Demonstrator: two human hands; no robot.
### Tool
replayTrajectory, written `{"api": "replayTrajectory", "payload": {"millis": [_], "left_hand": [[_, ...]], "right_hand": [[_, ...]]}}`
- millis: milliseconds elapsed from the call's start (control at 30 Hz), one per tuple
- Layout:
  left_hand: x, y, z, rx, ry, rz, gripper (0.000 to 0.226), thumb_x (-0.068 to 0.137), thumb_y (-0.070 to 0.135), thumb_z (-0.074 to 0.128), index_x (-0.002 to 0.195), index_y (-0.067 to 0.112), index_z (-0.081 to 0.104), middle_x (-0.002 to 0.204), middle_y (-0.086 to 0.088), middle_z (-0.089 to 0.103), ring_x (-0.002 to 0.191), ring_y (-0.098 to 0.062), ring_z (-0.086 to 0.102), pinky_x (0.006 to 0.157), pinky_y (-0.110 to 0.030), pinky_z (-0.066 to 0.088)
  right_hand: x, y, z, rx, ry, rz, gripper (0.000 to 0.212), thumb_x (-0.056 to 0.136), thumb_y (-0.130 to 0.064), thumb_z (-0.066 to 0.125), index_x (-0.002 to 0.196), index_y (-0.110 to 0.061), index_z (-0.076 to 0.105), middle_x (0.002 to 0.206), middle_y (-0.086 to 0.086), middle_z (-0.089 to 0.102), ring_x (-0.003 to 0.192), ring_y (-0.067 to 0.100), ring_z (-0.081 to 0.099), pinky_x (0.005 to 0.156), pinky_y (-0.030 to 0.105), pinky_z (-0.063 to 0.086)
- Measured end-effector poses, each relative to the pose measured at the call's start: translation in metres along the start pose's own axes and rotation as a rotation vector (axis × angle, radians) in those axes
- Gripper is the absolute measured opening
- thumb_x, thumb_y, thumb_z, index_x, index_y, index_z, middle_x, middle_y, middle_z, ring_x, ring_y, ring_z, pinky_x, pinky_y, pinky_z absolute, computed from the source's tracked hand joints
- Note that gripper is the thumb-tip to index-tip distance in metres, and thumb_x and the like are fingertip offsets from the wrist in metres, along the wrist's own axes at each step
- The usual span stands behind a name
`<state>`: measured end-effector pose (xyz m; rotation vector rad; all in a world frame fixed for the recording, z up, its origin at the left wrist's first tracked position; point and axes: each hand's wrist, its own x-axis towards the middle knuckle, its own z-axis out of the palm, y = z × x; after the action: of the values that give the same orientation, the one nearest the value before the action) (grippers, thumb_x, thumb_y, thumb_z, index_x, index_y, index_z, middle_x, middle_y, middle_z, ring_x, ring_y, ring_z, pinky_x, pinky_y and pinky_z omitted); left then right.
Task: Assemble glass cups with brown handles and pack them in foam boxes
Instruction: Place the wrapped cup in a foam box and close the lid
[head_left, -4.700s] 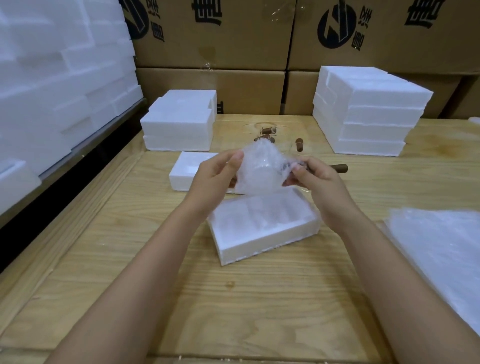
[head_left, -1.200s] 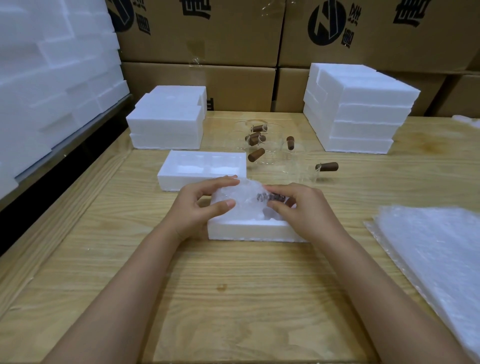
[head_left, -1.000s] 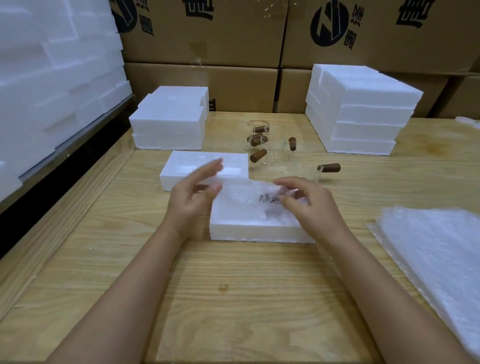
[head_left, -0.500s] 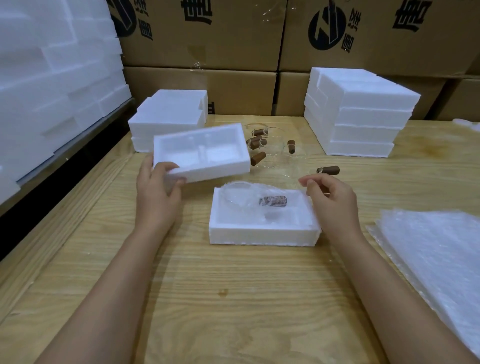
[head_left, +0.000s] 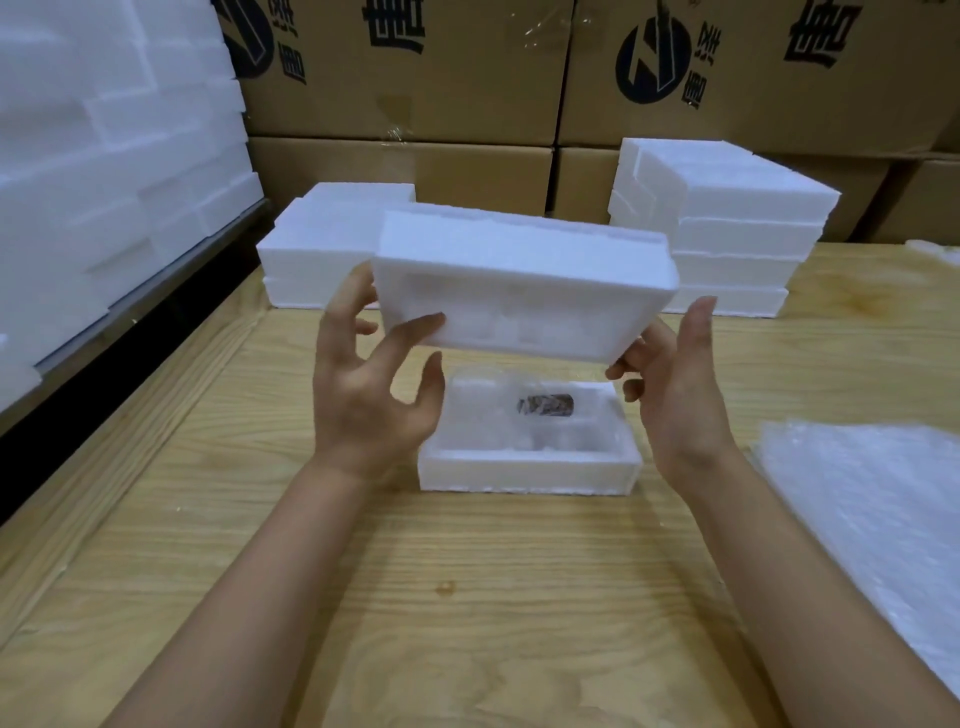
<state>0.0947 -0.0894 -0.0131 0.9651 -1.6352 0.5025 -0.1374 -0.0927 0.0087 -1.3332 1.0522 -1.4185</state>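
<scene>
Foam lid (head_left: 519, 291), one; foam base (head_left: 524, 475), one; wrapped cup (head_left: 545, 405), one

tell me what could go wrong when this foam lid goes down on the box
The foam lid, held tilted by the left hand and right hand, could land skewed on the foam box and chip its rim. The wrapped cup may sit proud of its recess; pressing down then could stress the glass or handle.

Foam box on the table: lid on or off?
Off. The foam box lies open, wrapped cup visible inside; left hand and right hand hold the lid in the air above it.
</scene>
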Motion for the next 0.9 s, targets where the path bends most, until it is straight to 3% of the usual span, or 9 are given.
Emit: {"api": "replayTrajectory", "payload": {"millis": [100,167,300,433,533,633,733,833,900], "left_hand": [[0.0,0.002,-0.003,-0.199,-0.051,-0.028,0.031,0.069,0.008,0.049,0.09,0.002,0.071,0.136,-0.014,0.048,0.124,-0.018,0.051,0.095,-0.027,0.045],[-0.001,0.005,-0.003,-0.366,-0.053,-0.127,0.024,0.066,0.008,0.044,0.082,0.004,0.061,0.133,-0.005,0.055,0.125,-0.019,0.055,0.097,-0.028,0.045],[0.002,0.014,0.001,-0.772,0.023,-0.43,0.02,0.077,0.015,0.046,0.096,0.021,0.047,0.111,0.0,0.068,0.108,-0.025,0.064,0.088,-0.038,0.05],[0.008,0.019,0.002,-0.956,0.074,-0.689,0.029,0.085,0.04,0.045,0.109,0.028,0.055,0.097,0.006,0.069,0.098,-0.021,0.067,0.08,-0.03,0.054],[0.012,0.022,0.004,-0.996,0.058,-0.757,0.03,0.082,0.047,0.046,0.091,0.026,0.064,0.09,0.011,0.068,0.096,-0.02,0.065,0.081,-0.03,0.052],[0.015,0.024,0.003,-1.044,0.035,-0.806,0.031,0.078,0.058,0.061,0.067,0.029,0.067,0.079,0.011,0.066,0.09,-0.016,0.064,0.082,-0.031,0.05],[0.015,0.024,0.002,-1.03,0.02,-0.811,0.043,0.071,0.064,0.069,0.059,0.023,0.061,0.069,0.011,0.064,0.092,-0.012,0.066,0.081,-0.025,0.051],[0.014,0.023,0.001,-0.98,0.01,-0.747,0.039,0.078,0.044,0.067,0.066,0.011,0.051,0.065,0.001,0.057,0.095,-0.025,0.065,0.097,-0.033,0.048],[0.012,0.021,-0.001,-0.987,-0.058,-0.706,0.026,0.078,0.032,0.064,0.071,0.011,0.05,0.065,-0.007,0.051,0.097,-0.032,0.062,0.104,-0.034,0.044]], "right_hand": [[0.003,0.0,-0.011,0.192,-0.027,0.136,0.087,0.085,-0.076,0.005,0.097,-0.018,0.069,0.068,-0.003,0.051,0.064,0.012,0.042,0.06,0.03,0.026],[0.005,0.0,-0.017,0.267,-0.045,0.165,0.09,0.085,-0.077,0.006,0.097,-0.016,0.071,0.069,0.0,0.05,0.064,0.014,0.042,0.059,0.031,0.026],[0.007,0.0,-0.022,0.343,-0.061,0.162,0.085,0.086,-0.075,0.012,0.097,-0.016,0.073,0.067,-0.004,0.059,0.065,0.012,0.048,0.063,0.028,0.033],[0.006,0.0,-0.023,0.369,-0.098,0.131,0.081,0.088,-0.072,0.019,0.109,-0.014,0.071,0.082,-0.004,0.069,0.072,0.009,0.058,0.079,0.025,0.043],[0.006,0.001,-0.024,0.367,-0.09,0.115,0.079,0.089,-0.071,0.021,0.107,-0.014,0.073,0.091,-0.004,0.072,0.084,0.009,0.062,0.092,0.028,0.044],[0.005,0.0,-0.025,0.361,-0.107,0.102,0.079,0.087,-0.073,0.019,0.102,-0.02,0.077,0.107,-0.003,0.072,0.104,0.012,0.063,0.101,0.029,0.041],[0.003,-0.001,-0.026,0.303,-0.157,0.108,0.088,0.083,-0.075,0.018,0.121,-0.012,0.065,0.127,0.004,0.063,0.124,0.016,0.054,0.107,0.034,0.037],[0.003,0.001,-0.027,0.21,-0.193,0.124,0.079,0.072,-0.069,0.056,0.127,-0.011,0.052,0.121,-0.003,0.064,0.118,0.012,0.057,0.099,0.027,0.043],[0.004,0.004,-0.03,0.121,-0.234,0.117,0.065,0.069,-0.044,0.069,0.127,-0.021,0.052,0.117,-0.007,0.063,0.11,0.01,0.06,0.09,0.023,0.046]]}}
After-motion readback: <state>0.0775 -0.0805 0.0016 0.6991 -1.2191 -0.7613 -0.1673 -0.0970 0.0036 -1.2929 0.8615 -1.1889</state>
